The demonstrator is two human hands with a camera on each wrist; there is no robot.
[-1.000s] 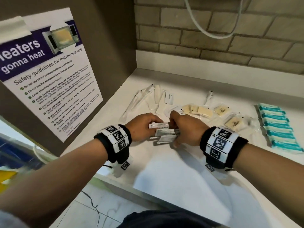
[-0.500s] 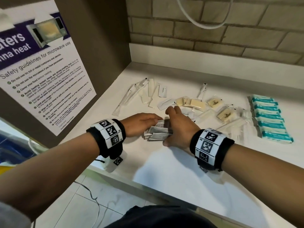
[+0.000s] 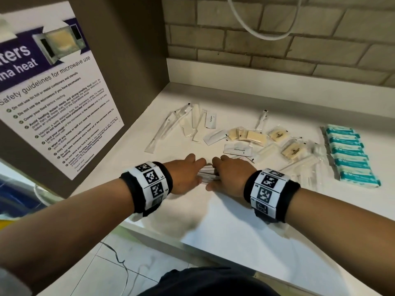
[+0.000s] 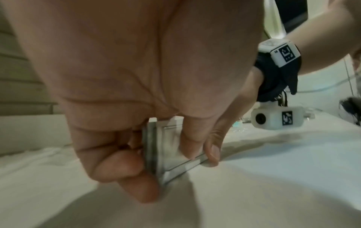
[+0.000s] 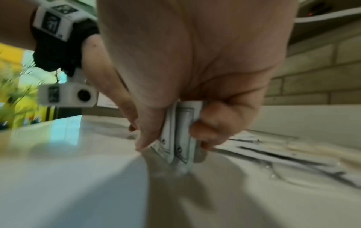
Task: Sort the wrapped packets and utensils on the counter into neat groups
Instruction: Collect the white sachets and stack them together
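A small stack of white sachets stands on edge on the white counter, squeezed between both hands. My left hand pinches its left end; in the left wrist view the fingers curl round the stack of white sachets. My right hand grips the right end, where thumb and fingers clamp the stack of white sachets. Behind the hands lie loose toothpaste sachets, clear-wrapped utensils and tan soap packets.
Several teal packets sit in a neat row at the right. A brown side panel with a microwave poster bounds the counter on the left, a brick wall at the back. The counter's front edge runs near my wrists.
Both hands have closed in on the sachets, drawing the fanned pile into a tighter stack on edge. The head view has shifted slightly.
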